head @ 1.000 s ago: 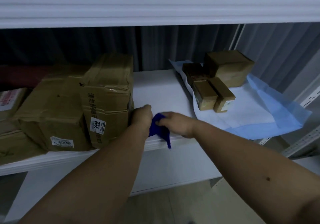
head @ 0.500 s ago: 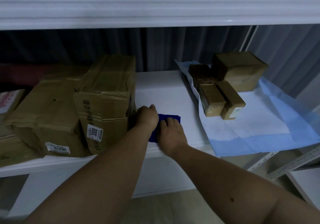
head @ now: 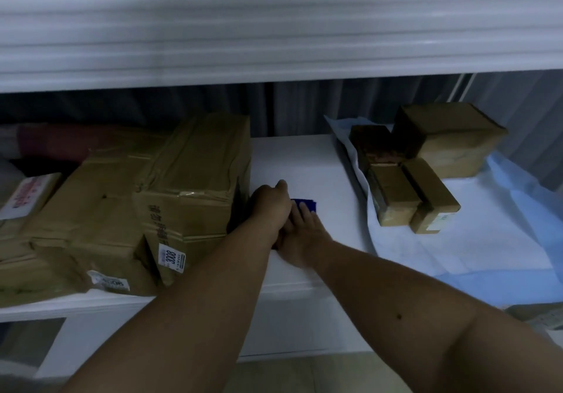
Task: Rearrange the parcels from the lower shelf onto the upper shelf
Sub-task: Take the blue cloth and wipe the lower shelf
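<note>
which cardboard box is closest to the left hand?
The tall box with the 3008 label: the left hand is right beside its right face. The other boxes sit further left or across on the blue sheet.

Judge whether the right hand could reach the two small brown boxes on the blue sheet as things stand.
Probably yes. The right hand rests flat on the dark blue item, and only bare white shelf lies between it and the small boxes; nothing blocks that path.

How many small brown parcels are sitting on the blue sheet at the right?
4: a large cube-like one at the back, a dark one left of it, and two narrow ones side by side in front. More may hide behind.
</note>
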